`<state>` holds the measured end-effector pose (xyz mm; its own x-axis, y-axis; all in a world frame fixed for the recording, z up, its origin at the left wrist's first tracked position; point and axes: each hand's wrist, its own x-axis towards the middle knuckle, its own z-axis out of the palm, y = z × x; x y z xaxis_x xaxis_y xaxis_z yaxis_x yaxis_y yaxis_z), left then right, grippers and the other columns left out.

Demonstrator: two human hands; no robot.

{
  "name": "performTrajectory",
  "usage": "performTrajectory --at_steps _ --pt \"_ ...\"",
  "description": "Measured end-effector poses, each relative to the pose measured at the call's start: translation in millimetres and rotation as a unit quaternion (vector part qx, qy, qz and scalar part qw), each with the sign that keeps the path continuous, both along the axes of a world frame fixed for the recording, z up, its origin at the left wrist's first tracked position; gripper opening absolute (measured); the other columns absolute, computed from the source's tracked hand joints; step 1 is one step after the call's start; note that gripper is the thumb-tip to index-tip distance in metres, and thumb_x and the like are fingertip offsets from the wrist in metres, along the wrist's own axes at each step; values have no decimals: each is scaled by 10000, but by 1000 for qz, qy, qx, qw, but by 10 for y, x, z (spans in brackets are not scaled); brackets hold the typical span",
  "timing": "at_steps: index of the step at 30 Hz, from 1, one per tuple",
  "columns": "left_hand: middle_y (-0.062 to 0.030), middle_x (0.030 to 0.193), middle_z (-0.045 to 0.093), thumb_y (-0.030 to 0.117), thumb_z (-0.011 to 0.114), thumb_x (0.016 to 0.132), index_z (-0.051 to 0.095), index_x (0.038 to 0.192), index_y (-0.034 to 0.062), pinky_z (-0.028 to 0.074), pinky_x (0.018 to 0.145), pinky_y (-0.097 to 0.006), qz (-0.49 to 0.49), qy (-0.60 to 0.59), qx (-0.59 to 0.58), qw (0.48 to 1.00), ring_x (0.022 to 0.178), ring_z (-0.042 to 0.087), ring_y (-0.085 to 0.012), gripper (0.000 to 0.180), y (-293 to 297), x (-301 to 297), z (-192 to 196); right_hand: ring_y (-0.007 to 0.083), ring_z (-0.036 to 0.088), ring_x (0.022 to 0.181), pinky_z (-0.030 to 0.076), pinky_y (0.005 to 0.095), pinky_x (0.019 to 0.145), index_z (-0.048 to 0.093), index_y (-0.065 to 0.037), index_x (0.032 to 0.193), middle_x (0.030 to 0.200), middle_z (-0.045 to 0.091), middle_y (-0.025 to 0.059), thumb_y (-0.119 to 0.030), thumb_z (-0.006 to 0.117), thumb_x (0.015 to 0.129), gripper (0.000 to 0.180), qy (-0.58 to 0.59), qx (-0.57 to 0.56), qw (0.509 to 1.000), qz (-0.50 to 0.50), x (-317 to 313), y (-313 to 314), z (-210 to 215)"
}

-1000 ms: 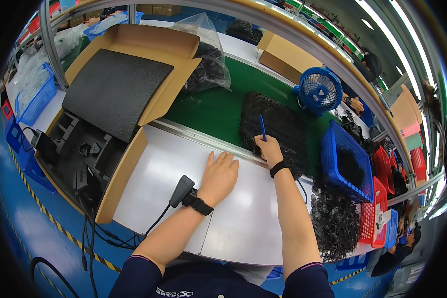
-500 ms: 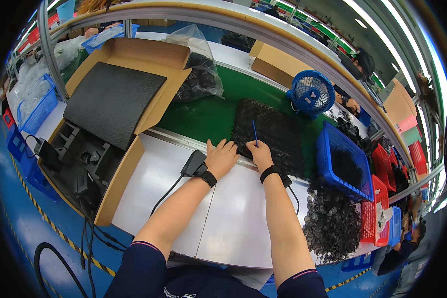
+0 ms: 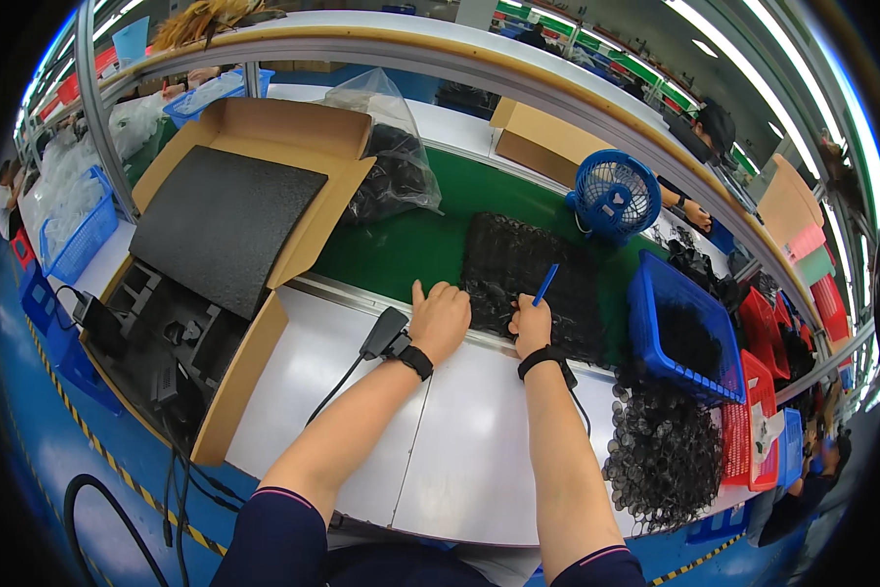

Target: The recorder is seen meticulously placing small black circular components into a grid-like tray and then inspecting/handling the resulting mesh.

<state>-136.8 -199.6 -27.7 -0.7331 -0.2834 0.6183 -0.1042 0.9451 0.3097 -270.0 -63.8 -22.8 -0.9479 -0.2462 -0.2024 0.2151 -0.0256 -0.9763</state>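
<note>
White surface (image 3: 459, 460) runs along the near side of a green conveyor belt (image 3: 401, 245); on the white part lie a black power adapter (image 3: 386, 333) with its cable, an open cardboard box (image 3: 234, 391) of black moulded inserts at the left, and a heap of small dark ring-shaped parts (image 3: 660, 455) at the right edge. On the belt: a black tray of small parts (image 3: 518, 264) at centre, a clear bag of dark parts (image 3: 386, 171) behind left, a small blue fan (image 3: 613, 196), a closed cardboard box (image 3: 542, 142) beyond. A blue basket (image 3: 655, 318) of dark parts sits just right of the tray.
</note>
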Motion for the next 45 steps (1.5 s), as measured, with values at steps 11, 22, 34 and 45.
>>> performTrajectory --at_steps 11,22,34,45 --pt "-114 992 613 114 670 870 602 1000 84 515 843 -454 -42 -18 90 995 993 607 -331 150 -98 -554 -241 149 557 548 452 326 513 696 -14 1053 702 601 24 -217 728 939 234 147 179 969 87 61 -94 -57" --pt "-95 1021 600 152 709 865 605 1108 101 509 844 -463 -25 -16 67 997 1008 602 -322 269 -92 -533 -221 454 659 920 528 509 833 650 18 921 902 679 257 -129 660 901 148 456 389 797 77 -240 -33 354" --pt "-59 1041 626 174 651 874 748 1100 117 464 850 -453 32 -137 14 990 1020 605 -283 253 -62 -772 -176 65 303 414 215 281 384 498 -101 896 602 333 -57 -108 567 1002 127 -19 -121 991 -57 -381 207 860" --pt "-239 1164 634 298 607 965 505 1394 40 549 885 -515 -26 -138 168 976 1042 668 -421 511 18 -1282 24 143 569 635 434 319 589 661 21 810 704 597 27 -182 769 843 232 274 219 936 15 -565 597 876"
